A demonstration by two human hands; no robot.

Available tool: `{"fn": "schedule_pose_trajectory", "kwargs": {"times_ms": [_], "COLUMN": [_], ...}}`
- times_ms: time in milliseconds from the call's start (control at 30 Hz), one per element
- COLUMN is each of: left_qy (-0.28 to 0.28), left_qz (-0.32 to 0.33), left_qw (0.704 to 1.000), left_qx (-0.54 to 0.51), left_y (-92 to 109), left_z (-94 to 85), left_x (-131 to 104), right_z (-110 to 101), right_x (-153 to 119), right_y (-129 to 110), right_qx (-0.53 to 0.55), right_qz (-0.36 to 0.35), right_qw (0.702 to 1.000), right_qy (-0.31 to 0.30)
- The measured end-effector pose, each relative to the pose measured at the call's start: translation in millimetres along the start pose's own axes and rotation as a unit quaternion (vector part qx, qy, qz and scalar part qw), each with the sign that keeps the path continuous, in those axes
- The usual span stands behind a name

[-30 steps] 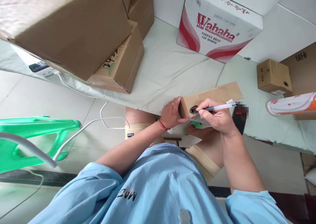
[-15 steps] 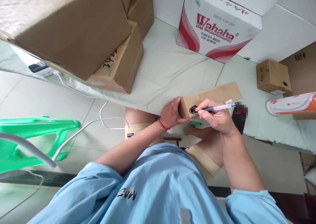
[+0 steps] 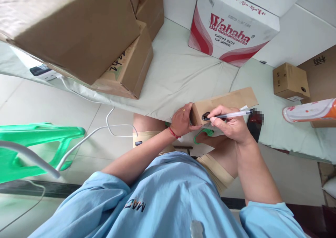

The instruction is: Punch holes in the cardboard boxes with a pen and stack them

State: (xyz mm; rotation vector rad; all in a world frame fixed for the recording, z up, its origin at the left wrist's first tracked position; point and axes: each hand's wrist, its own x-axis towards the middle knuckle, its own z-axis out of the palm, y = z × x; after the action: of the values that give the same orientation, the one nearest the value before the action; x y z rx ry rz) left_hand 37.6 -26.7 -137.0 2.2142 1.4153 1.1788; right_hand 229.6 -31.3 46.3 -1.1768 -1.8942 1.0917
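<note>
A small brown cardboard box (image 3: pixel 223 99) lies at the near edge of the covered table, and its near side has a hole with a dark, blackened rim. My left hand (image 3: pixel 181 121) grips the left end of this box, thumb below and fingers on its end. In my right hand (image 3: pixel 231 124) is a white pen (image 3: pixel 237 114) with a black end, pinched between thumb and fingers. The pen's tip rests at the right side of the dark-rimmed hole.
Large cardboard boxes (image 3: pixel 78 31) stand at the left of the table (image 3: pixel 178 66). A Wahaha carton (image 3: pixel 231 28) is at the back. To the right are a small box (image 3: pixel 290 81) and an orange-white roll (image 3: pixel 309 110). A green stool (image 3: pixel 70 134) and white cable are on the left.
</note>
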Motion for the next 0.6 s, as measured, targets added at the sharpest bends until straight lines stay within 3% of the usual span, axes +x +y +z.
{"fn": "schedule_pose_trajectory", "kwargs": {"times_ms": [400, 500, 600], "left_qy": [-0.002, -0.009, -0.02], "left_qz": [-0.007, -0.009, -0.009], "left_qw": [1.0, 1.0, 0.999], "left_qx": [-0.008, -0.011, -0.024], "left_y": [1.7, 2.4, 3.3], "left_z": [-1.8, -3.3, -5.7], "left_x": [1.2, 2.2, 3.8], "right_z": [3.8, 4.2, 2.1], "right_x": [-1.9, -3.0, -7.5], "right_y": [5.9, 8.8, 9.8], "right_qx": [-0.003, 0.015, 0.076], "right_qz": [0.016, 0.021, 0.022], "right_qw": [0.999, 0.998, 0.988], "right_qy": [0.031, 0.061, 0.13]}}
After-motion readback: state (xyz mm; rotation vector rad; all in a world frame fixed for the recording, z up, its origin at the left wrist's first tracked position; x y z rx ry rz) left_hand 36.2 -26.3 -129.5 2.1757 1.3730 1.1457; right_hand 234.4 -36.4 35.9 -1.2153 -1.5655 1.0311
